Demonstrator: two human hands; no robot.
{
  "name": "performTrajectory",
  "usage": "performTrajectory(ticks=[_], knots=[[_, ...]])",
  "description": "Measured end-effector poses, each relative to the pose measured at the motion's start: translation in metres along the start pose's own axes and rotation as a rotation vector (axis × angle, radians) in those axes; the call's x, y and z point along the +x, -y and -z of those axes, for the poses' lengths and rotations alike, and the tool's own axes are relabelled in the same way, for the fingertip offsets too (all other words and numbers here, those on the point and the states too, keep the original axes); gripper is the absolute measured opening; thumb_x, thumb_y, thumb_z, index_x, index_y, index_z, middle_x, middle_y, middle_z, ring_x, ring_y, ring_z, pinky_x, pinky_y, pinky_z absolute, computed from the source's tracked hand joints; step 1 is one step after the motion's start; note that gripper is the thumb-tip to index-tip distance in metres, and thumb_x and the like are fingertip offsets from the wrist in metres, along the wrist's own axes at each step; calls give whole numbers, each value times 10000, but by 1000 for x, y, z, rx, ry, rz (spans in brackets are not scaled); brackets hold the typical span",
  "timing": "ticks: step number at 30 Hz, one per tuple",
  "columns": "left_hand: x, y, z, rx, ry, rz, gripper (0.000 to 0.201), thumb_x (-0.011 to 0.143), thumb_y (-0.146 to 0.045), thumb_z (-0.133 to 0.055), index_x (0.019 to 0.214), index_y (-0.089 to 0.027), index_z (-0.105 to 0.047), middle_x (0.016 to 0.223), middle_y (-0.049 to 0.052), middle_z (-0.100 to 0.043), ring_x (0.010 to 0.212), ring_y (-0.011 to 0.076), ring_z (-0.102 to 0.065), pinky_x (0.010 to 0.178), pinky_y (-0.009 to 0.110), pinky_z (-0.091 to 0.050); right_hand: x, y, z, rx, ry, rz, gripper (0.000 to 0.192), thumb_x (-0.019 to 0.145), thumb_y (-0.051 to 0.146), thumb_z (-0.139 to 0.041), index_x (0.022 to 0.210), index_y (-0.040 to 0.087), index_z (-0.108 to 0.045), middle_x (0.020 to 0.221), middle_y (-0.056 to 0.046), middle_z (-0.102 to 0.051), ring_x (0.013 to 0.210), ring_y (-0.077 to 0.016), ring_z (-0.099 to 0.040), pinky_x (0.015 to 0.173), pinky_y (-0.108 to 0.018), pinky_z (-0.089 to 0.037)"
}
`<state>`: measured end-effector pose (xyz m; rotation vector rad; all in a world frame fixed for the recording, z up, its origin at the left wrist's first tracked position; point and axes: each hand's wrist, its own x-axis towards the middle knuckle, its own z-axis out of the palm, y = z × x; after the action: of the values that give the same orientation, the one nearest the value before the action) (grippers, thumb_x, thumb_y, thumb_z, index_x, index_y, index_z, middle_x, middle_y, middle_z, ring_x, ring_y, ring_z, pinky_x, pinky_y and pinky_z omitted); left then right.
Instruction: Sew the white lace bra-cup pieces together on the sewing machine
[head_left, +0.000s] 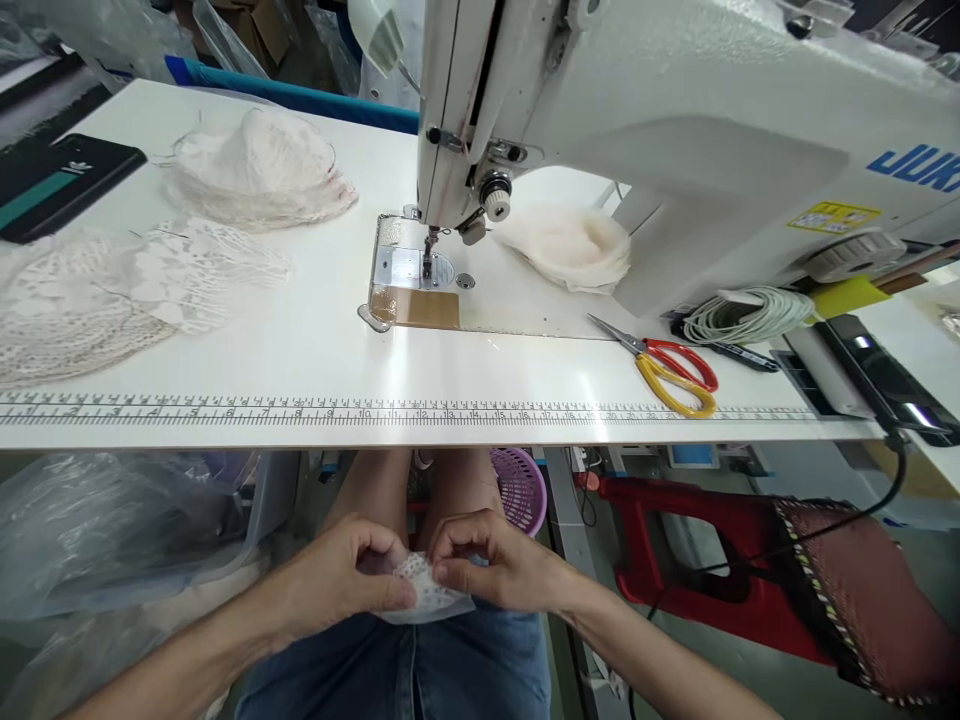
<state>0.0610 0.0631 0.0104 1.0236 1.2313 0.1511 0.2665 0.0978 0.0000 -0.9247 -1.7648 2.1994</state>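
Note:
Over the lap, a small piece of white lace fabric [429, 592] is stretched between my two hands. My left hand [367, 572] pinches its left side between thumb and fingers. On the other side my right hand [491, 560] grips the upper right edge, its fingers curled in. Part of the fabric is covered by the fingers. Both hands are below the front edge of the white sewing table [315, 350], apart from it. Above them stands the white sewing machine [600, 100], its presser foot [427, 262] over the metal plate.
Lace cup pieces [255, 165] lie on the table's left, near a black phone [67, 185]. A beige cup piece [574, 245] sits behind the needle. Scissors [664, 365] and coiled cord [750, 315] are at right. A purple basket [519, 490] and red stool [705, 500] stand below.

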Motion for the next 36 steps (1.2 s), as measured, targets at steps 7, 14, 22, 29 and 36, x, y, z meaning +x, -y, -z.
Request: performTrajectory(ticks=[7,14,22,29,36], knots=[[-24,-25,15,46,-49,-126,244,686,-353,-611,555,-161,-536,566,-56,-397,572,114,-379,528,219,-273,-1,39,-6,-267,-90,86,197,853,268,-491,715,136,-540,651,15,-502,574,-78,-433,521,-182,-332],[-32,-110,86,317,-207,-210,195,658,-294,-573,534,-157,-510,491,-59,-360,512,98,-323,469,224,-209,39,113,17,-667,-368,248,188,811,173,-481,625,148,-500,523,48,-443,490,-61,-394,468,-165,-263],[60,-188,148,503,-278,-149,211,505,-176,-559,393,-187,-381,414,-71,-282,453,88,-275,430,234,-174,102,122,104,-1158,-708,249,214,808,135,-469,596,156,-452,497,38,-418,428,-68,-246,459,-226,-149],[84,-199,154,559,-232,-53,201,487,-157,-554,374,-190,-391,402,-65,-304,448,99,-294,411,240,-186,85,116,142,-1315,-474,618,195,919,121,-363,941,152,-554,869,-53,-606,663,-122,-532,532,-214,-364],[88,-201,155,620,-269,-12,169,503,-204,-580,441,-189,-423,435,-65,-332,479,109,-342,391,224,-206,93,111,139,-1482,-391,831,191,929,86,-402,1025,126,-562,1039,-71,-630,859,-144,-561,568,-238,-409]])
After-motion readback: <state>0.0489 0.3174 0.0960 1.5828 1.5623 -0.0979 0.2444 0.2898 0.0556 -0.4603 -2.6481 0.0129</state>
